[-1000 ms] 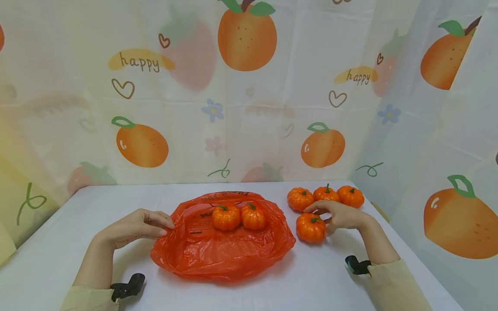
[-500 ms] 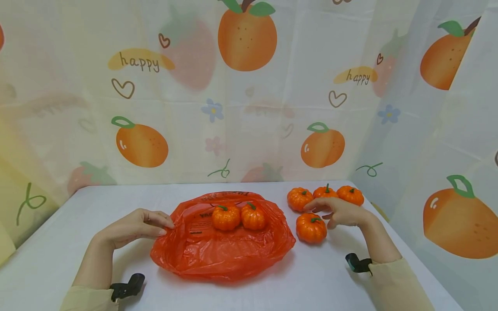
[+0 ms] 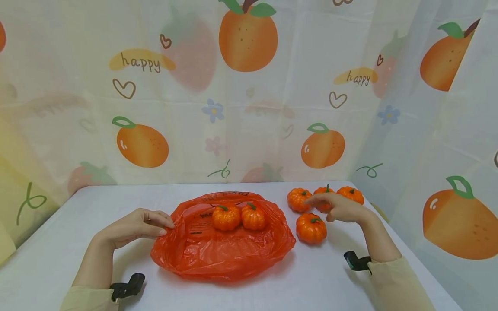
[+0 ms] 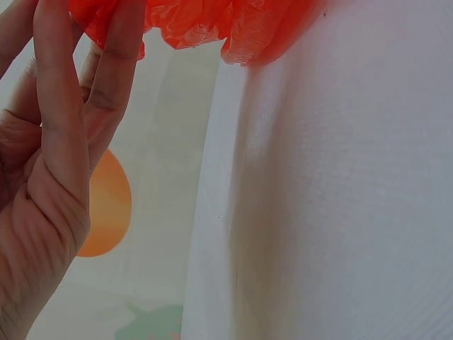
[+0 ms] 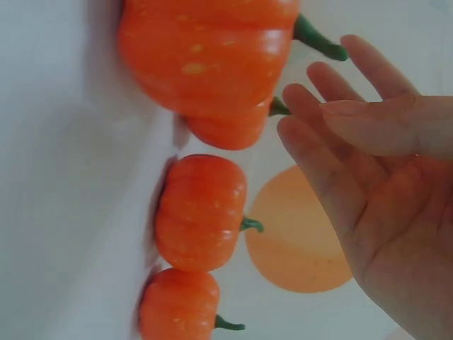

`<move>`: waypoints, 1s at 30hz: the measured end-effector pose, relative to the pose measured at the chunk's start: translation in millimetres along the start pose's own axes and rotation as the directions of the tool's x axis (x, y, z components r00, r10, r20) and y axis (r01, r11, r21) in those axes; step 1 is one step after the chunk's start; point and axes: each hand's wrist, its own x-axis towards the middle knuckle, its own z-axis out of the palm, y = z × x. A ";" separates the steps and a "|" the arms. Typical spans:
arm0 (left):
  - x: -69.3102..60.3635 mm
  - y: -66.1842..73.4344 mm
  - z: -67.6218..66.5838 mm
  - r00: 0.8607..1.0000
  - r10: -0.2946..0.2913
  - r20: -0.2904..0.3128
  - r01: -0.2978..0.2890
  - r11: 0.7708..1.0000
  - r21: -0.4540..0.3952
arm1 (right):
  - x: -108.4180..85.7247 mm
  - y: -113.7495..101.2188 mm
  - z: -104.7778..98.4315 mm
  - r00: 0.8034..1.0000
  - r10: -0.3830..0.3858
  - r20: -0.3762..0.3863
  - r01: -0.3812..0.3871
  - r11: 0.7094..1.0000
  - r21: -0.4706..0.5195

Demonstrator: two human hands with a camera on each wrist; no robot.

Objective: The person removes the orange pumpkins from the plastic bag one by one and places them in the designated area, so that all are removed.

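My left hand (image 3: 134, 225) pinches the left rim of an open red plastic bag (image 3: 218, 257); the left wrist view shows the red film (image 4: 195, 25) between thumb and fingers. Two small orange pumpkins, one on the left (image 3: 225, 218) and one on the right (image 3: 253, 217), sit side by side inside the bag. My right hand (image 3: 342, 208) hovers with loosely bent fingers behind and right of a loose pumpkin (image 3: 311, 230), holding nothing. In the right wrist view this hand (image 5: 382, 184) is apart from the nearest pumpkin (image 5: 212, 57) and its green stem.
Behind the loose pumpkin, a back row holds a left pumpkin (image 3: 298, 199), a middle one (image 3: 324, 190) partly hidden by my right hand, and a right one (image 3: 351, 194). All stand near the back right edge of the white table (image 3: 97, 198). A fruit-printed curtain (image 3: 249, 108) hangs behind.
My right hand has let go of the loose front pumpkin and risen slightly, up and away from it. My left hand and the bag have stayed in place.
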 end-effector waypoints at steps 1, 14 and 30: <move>-0.1 0.3 0.0 1.000 -0.001 -0.001 0.001 1.000 0.002 | 0.3 -1.4 0.0 1.000 0.001 -0.004 -0.001 1.000 -0.005; -0.7 0.5 -0.2 1.000 0.006 0.002 -0.006 1.000 -0.007 | 6.6 -26.4 0.7 0.994 -0.053 -0.092 0.043 0.993 -0.109; -1.0 1.8 0.2 1.000 0.007 -0.003 -0.007 1.000 -0.006 | 29.4 -70.7 2.2 0.984 -0.148 -0.099 0.134 0.982 -0.130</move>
